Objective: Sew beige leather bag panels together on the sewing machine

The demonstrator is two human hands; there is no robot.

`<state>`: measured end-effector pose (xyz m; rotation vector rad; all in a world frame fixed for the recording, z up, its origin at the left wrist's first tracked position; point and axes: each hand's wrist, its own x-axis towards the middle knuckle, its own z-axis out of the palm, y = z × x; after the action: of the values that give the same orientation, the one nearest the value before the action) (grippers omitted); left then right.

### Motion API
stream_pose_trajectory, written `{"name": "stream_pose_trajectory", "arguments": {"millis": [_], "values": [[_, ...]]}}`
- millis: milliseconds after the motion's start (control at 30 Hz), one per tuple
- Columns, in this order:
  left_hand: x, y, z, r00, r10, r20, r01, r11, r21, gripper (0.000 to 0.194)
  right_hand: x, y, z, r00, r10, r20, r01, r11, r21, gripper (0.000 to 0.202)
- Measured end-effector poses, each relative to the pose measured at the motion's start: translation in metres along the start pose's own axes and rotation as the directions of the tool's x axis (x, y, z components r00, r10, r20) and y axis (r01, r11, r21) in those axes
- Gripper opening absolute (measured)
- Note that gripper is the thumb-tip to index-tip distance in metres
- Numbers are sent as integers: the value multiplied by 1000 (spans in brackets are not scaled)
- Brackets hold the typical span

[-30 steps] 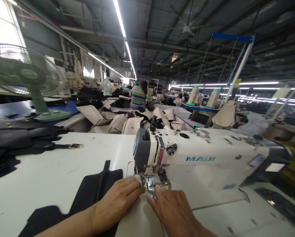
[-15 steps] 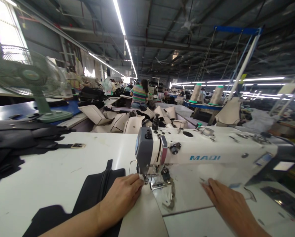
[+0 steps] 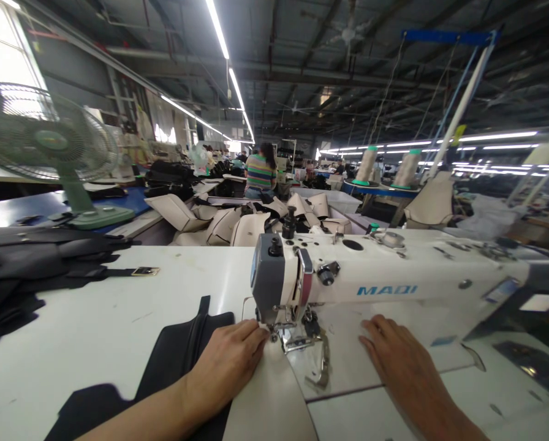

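Note:
My left hand point(image 3: 231, 358) is closed, fingers curled together, at the edge of a beige leather-like panel point(image 3: 269, 398) beside the presser foot point(image 3: 274, 335) of a white sewing machine point(image 3: 334, 263). The fingertips are partly hidden behind the machine head. Black material point(image 3: 173, 346) with a raised strap lies beneath and left of that hand. My right hand point(image 3: 398, 358) hovers or rests over the machine bed, right of the needle area, with its thumb and fingers apart and nothing seen in them. A metal edge guide point(image 3: 323, 367) sits between the two hands.
Black straps and pieces point(image 3: 49, 263), one with a buckle point(image 3: 146, 271), are heaped at the table's left. A green fan point(image 3: 58, 141) stands behind them. Beyond the machine are beige bag pieces point(image 3: 219, 226), thread cones point(image 3: 365, 165) and a seated person point(image 3: 260, 171) in stripes.
My right hand has moved slightly left, and its fingers have spread from a pinch. My left hand stays at the presser foot. The view has shifted slightly.

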<state>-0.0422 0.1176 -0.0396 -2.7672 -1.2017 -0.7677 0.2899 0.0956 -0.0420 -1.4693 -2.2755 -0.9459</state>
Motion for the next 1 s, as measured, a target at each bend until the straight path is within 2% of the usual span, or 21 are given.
{"name": "stream_pose_trajectory", "arguments": {"millis": [100,233,367,500,600,733,800,867,1000], "values": [[0,0,1,999,-15,28,15,1000,3,21,27,-28,-16,999,-35,28,30,986,162,14],[1,0,2,998,-33,56,33,999,11,21,59,-57,-30,990,-40,139,-9,944,330,15],[1,1,3,999,-18,29,18,1000,10,20,72,-73,-24,977,-21,213,-80,889,452,13],[2,0,5,1000,21,-13,-20,999,47,20,72,-82,-13,950,127,286,-265,815,515,10],[1,-2,7,998,57,-2,-57,995,84,20,76,-87,-16,906,199,373,-396,711,581,15],[1,-4,9,997,80,22,-82,990,112,18,85,-94,-19,813,104,572,-560,404,723,30],[1,-4,9,997,74,22,-76,990,115,18,86,-98,-15,807,98,582,-582,294,758,31],[2,-3,9,998,63,19,-65,991,120,19,85,-101,-8,809,122,575,-585,259,768,28],[3,-4,10,998,55,27,-59,988,141,18,82,-108,1,800,174,574,-600,252,759,25]]}}
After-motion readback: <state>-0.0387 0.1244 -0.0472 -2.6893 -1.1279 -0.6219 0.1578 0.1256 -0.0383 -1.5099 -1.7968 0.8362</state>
